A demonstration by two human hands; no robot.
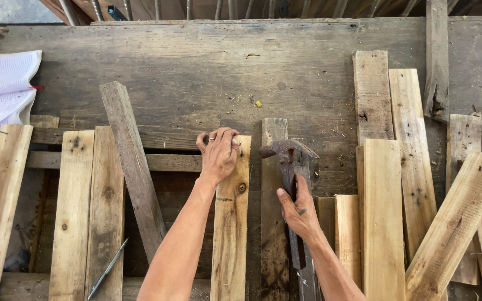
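Hands at a weathered workbench (196,67): my left hand (218,153) curls over the far end of a pale upright plank (231,223), fingertips pinched together at its top edge, perhaps on a nail, though I cannot tell. My right hand (299,212) is closed round the handle of a rusty claw hammer (291,167), its head lying just right of the plank's top, well within reach. Plank and hammer handle both run lengthwise, away from me. Between them lies a darker board (273,223). More pale slats (383,223) crowd the right; a grey board (132,167) leans diagonally at left, near a loose metal spike (107,268) and an open book (1,89).
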